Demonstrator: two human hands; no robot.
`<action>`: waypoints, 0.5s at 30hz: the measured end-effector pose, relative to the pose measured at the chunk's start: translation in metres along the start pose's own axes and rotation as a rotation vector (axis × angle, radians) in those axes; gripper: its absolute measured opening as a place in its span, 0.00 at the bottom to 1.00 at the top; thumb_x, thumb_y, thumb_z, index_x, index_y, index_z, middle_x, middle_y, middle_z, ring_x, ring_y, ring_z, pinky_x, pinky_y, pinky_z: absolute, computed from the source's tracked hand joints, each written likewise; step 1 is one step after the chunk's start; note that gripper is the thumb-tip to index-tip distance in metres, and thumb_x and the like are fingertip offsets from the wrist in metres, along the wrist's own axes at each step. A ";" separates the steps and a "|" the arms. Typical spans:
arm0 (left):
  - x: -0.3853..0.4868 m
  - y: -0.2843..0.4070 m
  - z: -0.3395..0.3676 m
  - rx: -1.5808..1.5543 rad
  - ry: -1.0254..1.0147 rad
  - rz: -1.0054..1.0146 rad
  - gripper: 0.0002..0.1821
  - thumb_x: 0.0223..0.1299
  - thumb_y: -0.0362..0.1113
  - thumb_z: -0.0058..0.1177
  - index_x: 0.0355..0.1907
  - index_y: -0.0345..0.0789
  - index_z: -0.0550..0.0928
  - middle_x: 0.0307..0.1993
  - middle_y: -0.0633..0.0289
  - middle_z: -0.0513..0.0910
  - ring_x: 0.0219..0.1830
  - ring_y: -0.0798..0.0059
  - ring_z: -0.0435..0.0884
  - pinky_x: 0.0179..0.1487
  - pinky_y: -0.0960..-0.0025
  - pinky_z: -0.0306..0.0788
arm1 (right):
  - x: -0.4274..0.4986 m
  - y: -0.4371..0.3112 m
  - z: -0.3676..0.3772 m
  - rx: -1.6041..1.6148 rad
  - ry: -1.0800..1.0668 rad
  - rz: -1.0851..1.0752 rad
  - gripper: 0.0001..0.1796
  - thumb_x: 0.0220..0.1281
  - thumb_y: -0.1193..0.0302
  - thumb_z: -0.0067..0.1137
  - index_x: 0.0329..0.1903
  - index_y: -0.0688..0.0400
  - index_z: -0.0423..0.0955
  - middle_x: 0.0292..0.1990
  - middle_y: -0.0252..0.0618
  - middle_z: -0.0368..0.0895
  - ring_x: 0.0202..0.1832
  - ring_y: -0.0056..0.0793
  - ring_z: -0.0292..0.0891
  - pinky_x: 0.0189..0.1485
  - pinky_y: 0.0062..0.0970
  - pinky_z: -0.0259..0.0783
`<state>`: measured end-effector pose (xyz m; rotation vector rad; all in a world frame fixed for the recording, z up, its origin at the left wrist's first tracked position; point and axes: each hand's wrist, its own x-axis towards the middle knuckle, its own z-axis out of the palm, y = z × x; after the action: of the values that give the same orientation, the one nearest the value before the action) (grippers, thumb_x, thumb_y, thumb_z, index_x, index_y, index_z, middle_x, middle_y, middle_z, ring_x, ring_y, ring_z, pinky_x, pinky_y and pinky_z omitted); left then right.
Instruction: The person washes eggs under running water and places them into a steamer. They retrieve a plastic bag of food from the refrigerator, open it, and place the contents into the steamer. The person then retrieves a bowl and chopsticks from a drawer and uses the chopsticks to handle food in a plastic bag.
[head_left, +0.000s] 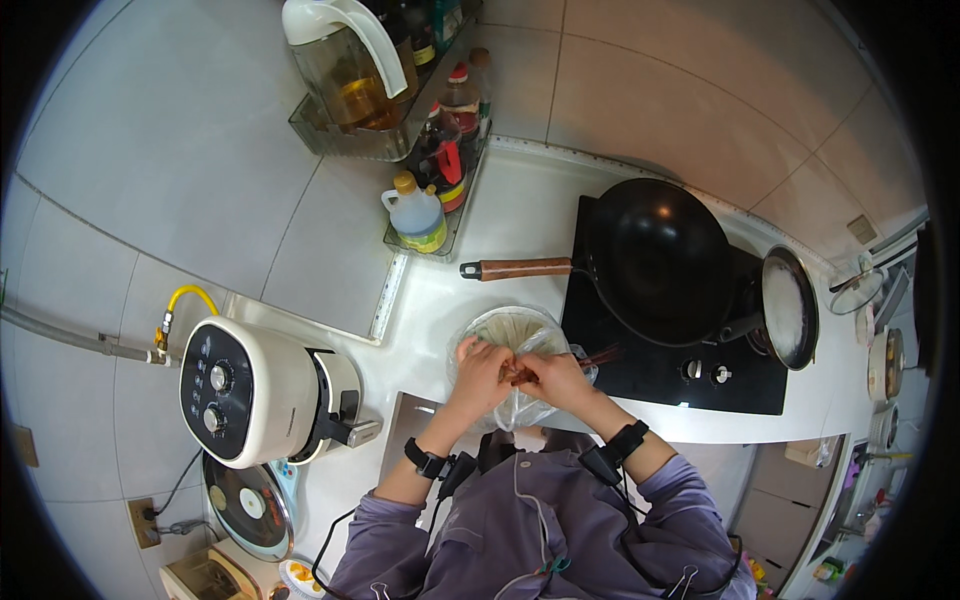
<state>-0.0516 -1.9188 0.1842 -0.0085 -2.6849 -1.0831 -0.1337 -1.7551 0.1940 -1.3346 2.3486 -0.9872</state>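
Note:
My left hand (484, 375) and my right hand (555, 379) meet above a round bowl (459, 341) covered or lined with clear plastic. Between their fingertips they pinch a small reddish-brown item (519, 379), mostly hidden by the fingers. Thin dark-red sticks (602, 356) stick out past my right hand towards the cooktop. Whether they join the pinched item is hidden. Pale, stringy-looking contents (514, 328) show inside the bowl behind my fingers. Crumpled clear plastic film (517, 411) hangs over the bowl's near side.
To the right, a black wok (660, 259) sits on the black glass cooktop (697, 386), its wooden handle (525, 269) pointing left. Behind it stands a smaller pan (786, 307) with whitish contents. An air fryer (270, 394) is at left. Bottles (420, 214) fill a corner rack.

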 end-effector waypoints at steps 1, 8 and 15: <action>0.001 0.001 -0.002 0.006 -0.022 0.011 0.07 0.46 0.34 0.56 0.29 0.39 0.75 0.27 0.65 0.77 0.40 0.66 0.75 0.64 0.56 0.51 | 0.000 -0.001 0.002 0.040 0.027 0.018 0.13 0.49 0.68 0.63 0.38 0.53 0.72 0.29 0.36 0.81 0.30 0.41 0.80 0.33 0.35 0.75; 0.004 0.002 -0.022 -0.010 -0.093 0.131 0.06 0.49 0.34 0.54 0.30 0.38 0.75 0.34 0.62 0.77 0.49 0.65 0.74 0.66 0.54 0.49 | -0.001 -0.011 0.012 0.256 0.191 0.161 0.11 0.50 0.71 0.61 0.38 0.57 0.72 0.30 0.38 0.75 0.30 0.37 0.77 0.33 0.32 0.72; 0.006 -0.006 -0.017 -0.010 0.082 -0.119 0.04 0.52 0.31 0.50 0.31 0.36 0.77 0.34 0.59 0.80 0.46 0.63 0.76 0.63 0.54 0.52 | 0.002 -0.009 -0.014 0.570 -0.119 0.122 0.12 0.49 0.75 0.55 0.38 0.66 0.72 0.35 0.39 0.68 0.32 0.28 0.67 0.33 0.24 0.64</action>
<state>-0.0543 -1.9354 0.1937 0.1925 -2.6347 -1.1062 -0.1361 -1.7538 0.2109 -0.9806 1.8317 -1.3582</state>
